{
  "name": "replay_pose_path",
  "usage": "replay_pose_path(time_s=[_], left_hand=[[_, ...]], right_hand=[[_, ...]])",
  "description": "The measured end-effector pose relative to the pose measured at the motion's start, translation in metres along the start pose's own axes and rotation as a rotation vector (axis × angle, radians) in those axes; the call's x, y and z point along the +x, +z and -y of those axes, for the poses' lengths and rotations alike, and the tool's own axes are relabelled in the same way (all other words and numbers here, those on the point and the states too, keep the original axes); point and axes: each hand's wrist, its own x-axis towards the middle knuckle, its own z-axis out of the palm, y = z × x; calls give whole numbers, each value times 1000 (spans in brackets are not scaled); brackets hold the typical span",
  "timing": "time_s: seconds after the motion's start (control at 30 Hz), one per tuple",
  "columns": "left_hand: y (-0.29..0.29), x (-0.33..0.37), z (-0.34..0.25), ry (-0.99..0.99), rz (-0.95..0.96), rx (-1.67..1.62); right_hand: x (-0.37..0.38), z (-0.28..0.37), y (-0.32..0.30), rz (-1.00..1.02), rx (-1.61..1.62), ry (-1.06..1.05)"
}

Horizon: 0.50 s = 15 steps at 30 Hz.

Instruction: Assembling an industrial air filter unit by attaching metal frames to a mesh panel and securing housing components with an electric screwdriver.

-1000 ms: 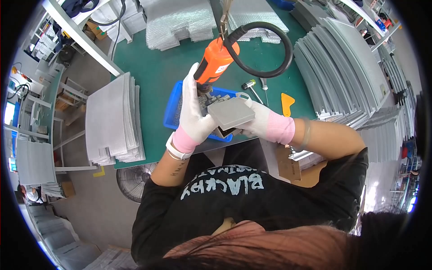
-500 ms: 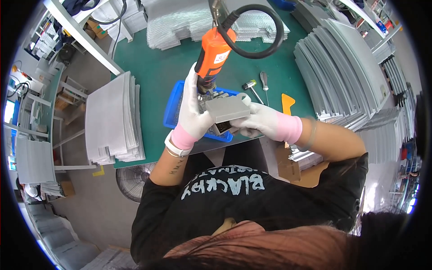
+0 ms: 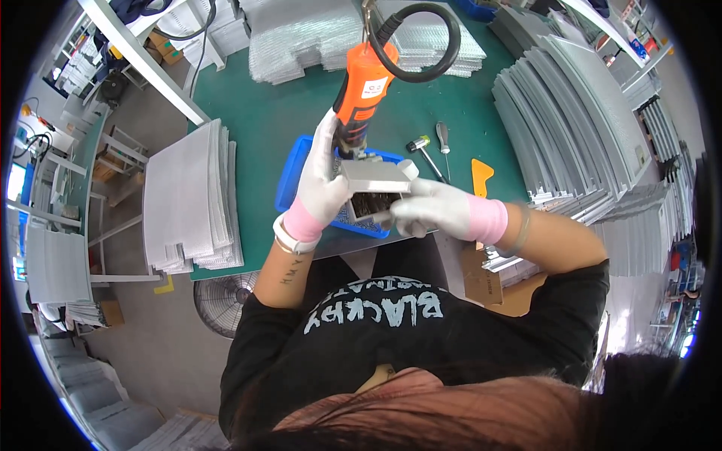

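My left hand (image 3: 319,192), in a white glove with a pink cuff, grips the left side of a small grey box (image 3: 376,174). Its fingers reach up beside the lower end of an orange power screwdriver (image 3: 367,79), which hangs bit down behind the box. The box is tilted, its dark open side facing me. My right hand (image 3: 432,210), gloved alike, has its fingers curled together at the box's right edge; what they hold, if anything, is hidden. A blue tray (image 3: 284,194) holding small metal parts lies beneath, partly covered by the box and my left hand.
On the green table (image 3: 278,101) lie a hammer (image 3: 429,156), a screwdriver (image 3: 443,139) and a yellow-orange flat tool (image 3: 480,177). Stacks of grey panels stand left (image 3: 184,199), right (image 3: 564,120) and at the back (image 3: 301,37). A floor fan (image 3: 219,307) stands below the front edge.
The grey box has tilted, showing more of its dark inside. My right hand has slid off its top corner to the lower right edge. The orange power screwdriver has shifted slightly right.
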Motion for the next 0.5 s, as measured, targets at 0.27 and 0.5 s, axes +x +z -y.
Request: replay_pose_path(time_s=[0.27, 0.5], left_hand=[[-14, 12, 5, -64, 71, -291], [-32, 13, 3, -56, 146, -315]], right_hand=[[8, -7, -10, 48, -393, 9], [44, -36, 22, 22, 115, -560]])
